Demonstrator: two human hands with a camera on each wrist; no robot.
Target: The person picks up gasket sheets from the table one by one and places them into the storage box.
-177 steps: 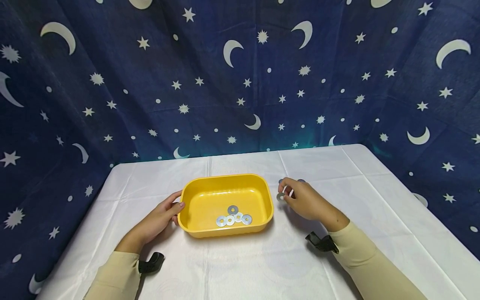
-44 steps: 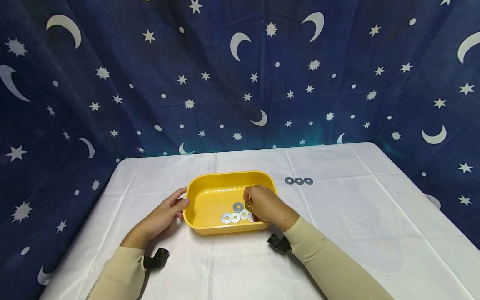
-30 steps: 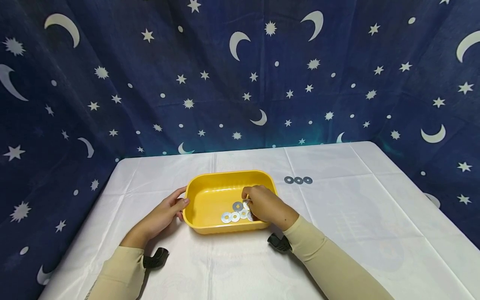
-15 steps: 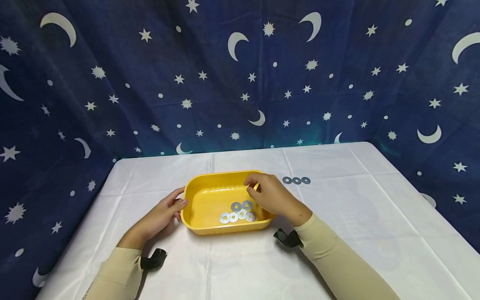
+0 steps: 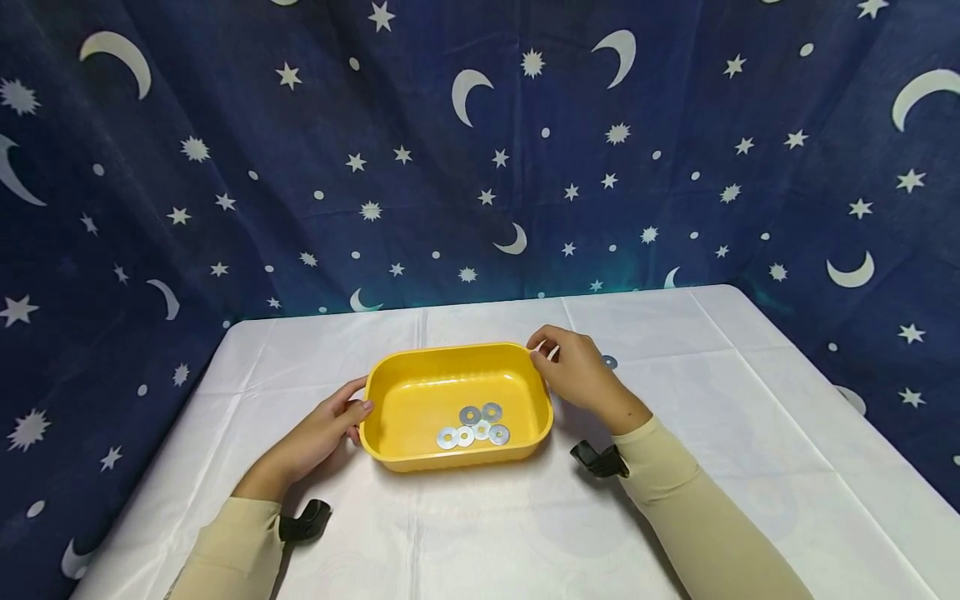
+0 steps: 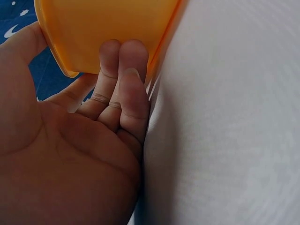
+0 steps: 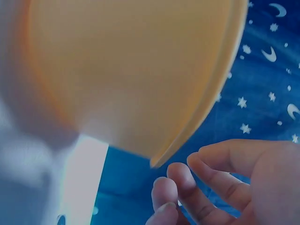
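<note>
A yellow plastic tray (image 5: 405, 460) stands on the table, several flat metal washers (image 5: 469, 415) lying in its front right part. My left hand (image 5: 318, 437) grips the tray's left end, thumb over the rim and fingers against the outer wall. The left wrist view shows those fingertips (image 6: 133, 54) on the tray wall. Just past the tray's back right corner is my right hand (image 5: 573, 371), its fingers loosely bent with nothing between them. In the right wrist view its fingertips (image 7: 176, 176) are near the tray's rim. One more washer (image 5: 610, 362) shows beyond the right hand.
A white cloth (image 5: 480, 533) covers the table. Behind it hangs a dark blue curtain (image 5: 420, 108) with moons and stars. A black strap mount (image 5: 306, 522) sits on the left wrist and another mount (image 5: 598, 458) on the right.
A washer pinched by my right hand earlier now lies with the others in the tray. That hand has let go and moved out to the right, covering most of the washer row. The left stays put.
</note>
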